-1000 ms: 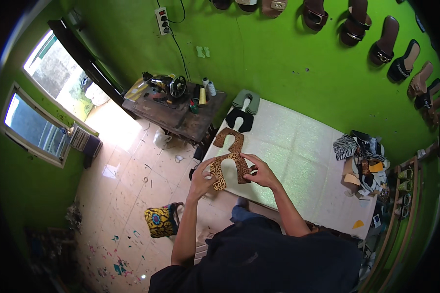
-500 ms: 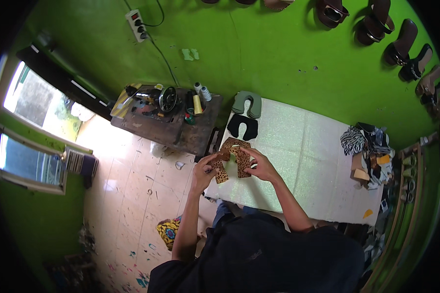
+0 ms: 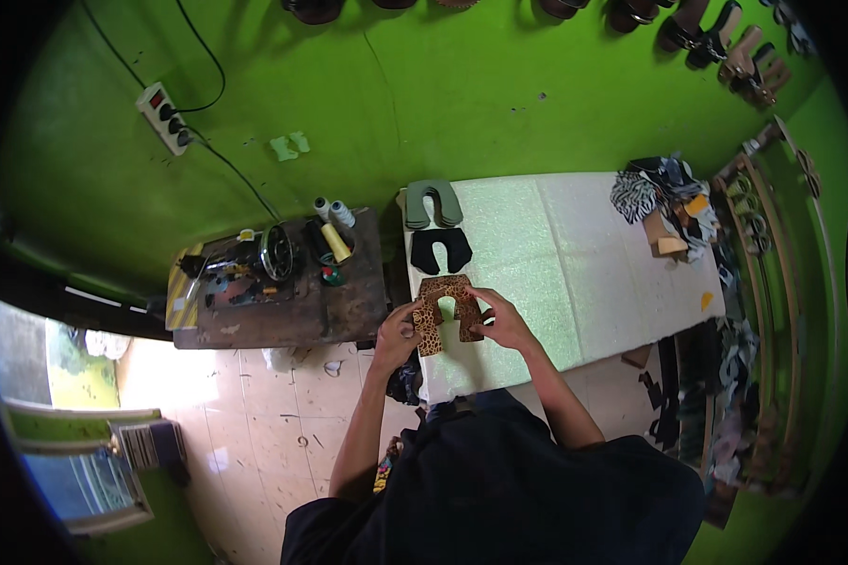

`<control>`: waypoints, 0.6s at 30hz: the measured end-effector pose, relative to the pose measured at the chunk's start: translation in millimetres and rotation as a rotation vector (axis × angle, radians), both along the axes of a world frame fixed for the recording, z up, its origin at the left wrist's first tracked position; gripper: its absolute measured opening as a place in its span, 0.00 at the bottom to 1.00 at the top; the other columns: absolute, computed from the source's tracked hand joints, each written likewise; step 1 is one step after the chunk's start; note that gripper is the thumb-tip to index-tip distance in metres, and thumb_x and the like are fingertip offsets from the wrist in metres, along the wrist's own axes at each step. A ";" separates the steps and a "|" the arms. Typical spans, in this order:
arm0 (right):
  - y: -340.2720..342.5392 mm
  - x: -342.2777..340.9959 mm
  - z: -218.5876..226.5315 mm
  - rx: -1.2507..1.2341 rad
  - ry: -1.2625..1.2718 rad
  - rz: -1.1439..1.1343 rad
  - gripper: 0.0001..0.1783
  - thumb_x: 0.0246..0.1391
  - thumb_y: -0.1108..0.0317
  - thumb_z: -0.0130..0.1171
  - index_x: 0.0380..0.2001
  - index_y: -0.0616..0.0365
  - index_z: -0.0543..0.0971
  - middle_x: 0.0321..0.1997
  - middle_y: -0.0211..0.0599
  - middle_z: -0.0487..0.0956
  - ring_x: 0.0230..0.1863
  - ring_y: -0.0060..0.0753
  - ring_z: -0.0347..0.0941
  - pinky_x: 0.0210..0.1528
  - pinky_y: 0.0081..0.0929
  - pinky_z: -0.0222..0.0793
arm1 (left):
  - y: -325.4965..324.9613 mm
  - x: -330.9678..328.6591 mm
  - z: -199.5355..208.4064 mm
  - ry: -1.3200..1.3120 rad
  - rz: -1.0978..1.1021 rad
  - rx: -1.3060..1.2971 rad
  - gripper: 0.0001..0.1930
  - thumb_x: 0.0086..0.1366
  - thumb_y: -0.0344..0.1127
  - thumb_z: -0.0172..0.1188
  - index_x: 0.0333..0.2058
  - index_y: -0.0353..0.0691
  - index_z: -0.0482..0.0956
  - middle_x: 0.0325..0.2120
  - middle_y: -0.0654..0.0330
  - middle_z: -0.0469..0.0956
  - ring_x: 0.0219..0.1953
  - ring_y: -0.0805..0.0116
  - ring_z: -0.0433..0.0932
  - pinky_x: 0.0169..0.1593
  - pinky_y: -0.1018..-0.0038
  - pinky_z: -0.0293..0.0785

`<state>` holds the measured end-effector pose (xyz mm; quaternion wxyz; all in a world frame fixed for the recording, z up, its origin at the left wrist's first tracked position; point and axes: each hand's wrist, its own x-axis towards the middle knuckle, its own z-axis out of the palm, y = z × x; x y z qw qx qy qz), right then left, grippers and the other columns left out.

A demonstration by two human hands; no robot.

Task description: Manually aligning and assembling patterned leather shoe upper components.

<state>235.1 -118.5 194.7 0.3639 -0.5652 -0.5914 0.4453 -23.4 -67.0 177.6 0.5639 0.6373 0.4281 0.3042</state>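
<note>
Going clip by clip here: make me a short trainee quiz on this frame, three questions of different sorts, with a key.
1. True or false: the left hand and the right hand both touch the leopard-print material.
2. What lies on the white table between the green U-shaped stack and the leopard-print material?
3. Fill in: in the picture, the sewing machine stands to the ____ of the white table.

Key:
1. True.
2. A black U-shaped piece.
3. Left.
</note>
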 end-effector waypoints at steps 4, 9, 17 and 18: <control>-9.7 -10.8 -10.8 -0.041 -0.041 -0.067 0.45 0.42 0.84 0.67 0.66 0.47 0.66 0.64 0.40 0.68 0.56 0.38 0.73 0.51 0.30 0.78 | 11.9 -7.0 -18.2 0.045 -0.064 -0.047 0.33 0.51 0.16 0.61 0.59 0.41 0.74 0.57 0.57 0.72 0.37 0.78 0.75 0.41 0.81 0.75; -8.8 -14.1 -30.3 -0.011 -0.057 -0.113 0.45 0.41 0.85 0.67 0.65 0.49 0.66 0.63 0.42 0.68 0.56 0.40 0.73 0.49 0.30 0.79 | 21.1 -4.9 -38.9 0.084 -0.126 -0.082 0.34 0.51 0.17 0.63 0.59 0.42 0.73 0.57 0.58 0.71 0.36 0.76 0.74 0.41 0.80 0.76; 25.0 0.1 -64.6 -0.007 -0.076 -0.111 0.46 0.40 0.84 0.68 0.65 0.53 0.66 0.63 0.44 0.68 0.59 0.41 0.72 0.49 0.30 0.79 | 55.6 13.6 -63.9 0.131 -0.114 -0.015 0.32 0.49 0.17 0.63 0.57 0.40 0.74 0.55 0.55 0.74 0.42 0.67 0.80 0.42 0.75 0.79; 29.1 2.9 -70.1 0.027 -0.100 -0.118 0.45 0.40 0.83 0.69 0.65 0.53 0.66 0.63 0.44 0.68 0.59 0.41 0.72 0.48 0.29 0.80 | 60.5 18.5 -63.6 0.155 -0.116 -0.010 0.32 0.49 0.17 0.63 0.57 0.40 0.74 0.55 0.55 0.74 0.45 0.66 0.80 0.44 0.75 0.79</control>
